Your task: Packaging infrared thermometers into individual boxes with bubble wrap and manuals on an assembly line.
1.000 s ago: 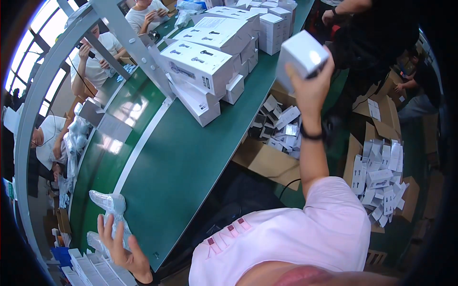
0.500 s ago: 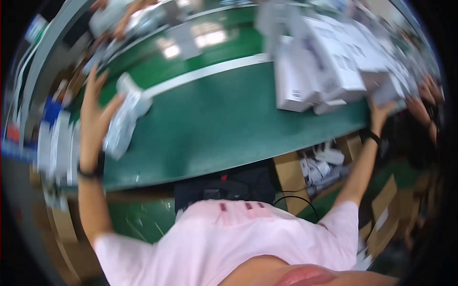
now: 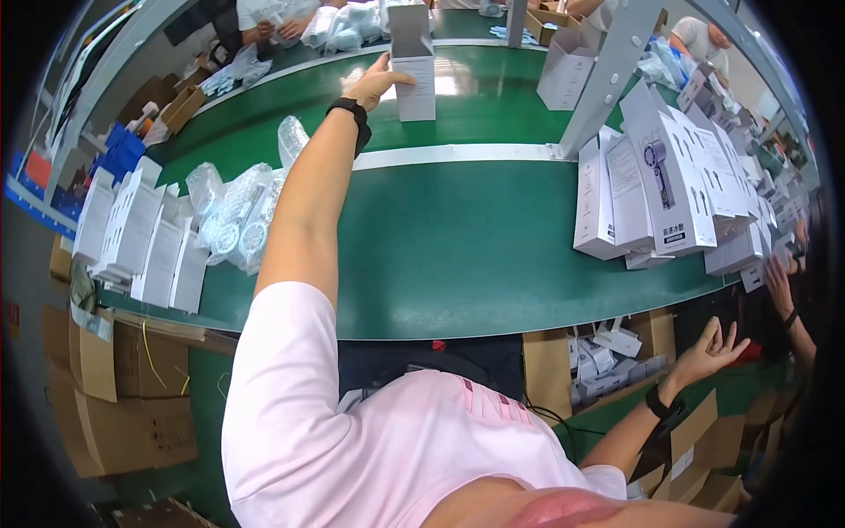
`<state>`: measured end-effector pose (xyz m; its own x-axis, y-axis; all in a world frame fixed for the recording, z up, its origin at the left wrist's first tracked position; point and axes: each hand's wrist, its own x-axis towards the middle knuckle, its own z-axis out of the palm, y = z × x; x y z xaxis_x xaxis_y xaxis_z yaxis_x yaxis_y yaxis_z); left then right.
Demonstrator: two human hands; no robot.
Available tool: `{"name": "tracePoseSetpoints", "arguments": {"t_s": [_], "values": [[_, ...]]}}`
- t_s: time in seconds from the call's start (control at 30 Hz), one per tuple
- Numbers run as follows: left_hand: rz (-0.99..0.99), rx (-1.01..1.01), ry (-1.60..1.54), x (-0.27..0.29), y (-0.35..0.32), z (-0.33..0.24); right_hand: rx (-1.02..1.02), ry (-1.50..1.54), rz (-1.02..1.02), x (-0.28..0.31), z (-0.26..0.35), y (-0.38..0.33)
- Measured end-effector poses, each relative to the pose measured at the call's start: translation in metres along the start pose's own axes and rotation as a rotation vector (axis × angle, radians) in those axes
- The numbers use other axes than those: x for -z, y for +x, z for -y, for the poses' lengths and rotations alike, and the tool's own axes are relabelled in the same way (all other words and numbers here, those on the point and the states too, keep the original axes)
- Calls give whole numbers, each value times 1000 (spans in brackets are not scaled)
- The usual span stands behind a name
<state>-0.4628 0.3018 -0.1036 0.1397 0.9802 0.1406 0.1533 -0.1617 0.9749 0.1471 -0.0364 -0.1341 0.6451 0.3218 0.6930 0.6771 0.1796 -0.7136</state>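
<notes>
My left arm reaches far across the green table. At its end my left hand (image 3: 377, 84) grips the side of a tall white box (image 3: 415, 97) with its top flaps open, standing on the far strip of the table. Low on the right, beyond the table's front edge, my right hand (image 3: 707, 359) hangs in the air, palm up and fingers spread, with nothing in it. Bubble-wrapped items (image 3: 236, 211) lie on the table left of my left arm, partly hidden by it. White printed boxes (image 3: 666, 189) are stacked on the right.
Several upright white boxes (image 3: 145, 233) line the table's left end. Another open white box (image 3: 566, 75) stands beside a grey metal post (image 3: 609, 75). A carton of white parts (image 3: 607, 356) sits below the front edge. Co-workers' hands (image 3: 779, 286) show at right.
My left hand has gone from the left end to the far strip and taken hold of the open white box. My right hand has left the stacked boxes and moved down toward me.
</notes>
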Motion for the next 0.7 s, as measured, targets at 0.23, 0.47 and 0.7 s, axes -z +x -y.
{"name": "tracePoseSetpoints", "arguments": {"t_s": [0.23,0.47,0.7], "values": [[123,-511,281,-53,-117,-98,464,122,224,-39,137,-43],[36,-968,1534,-60,-196,-148,702,554,705,-110,229,-99],[287,-1004,1902,-79,-199,-164,553,192,1159,-153,193,-162]]}}
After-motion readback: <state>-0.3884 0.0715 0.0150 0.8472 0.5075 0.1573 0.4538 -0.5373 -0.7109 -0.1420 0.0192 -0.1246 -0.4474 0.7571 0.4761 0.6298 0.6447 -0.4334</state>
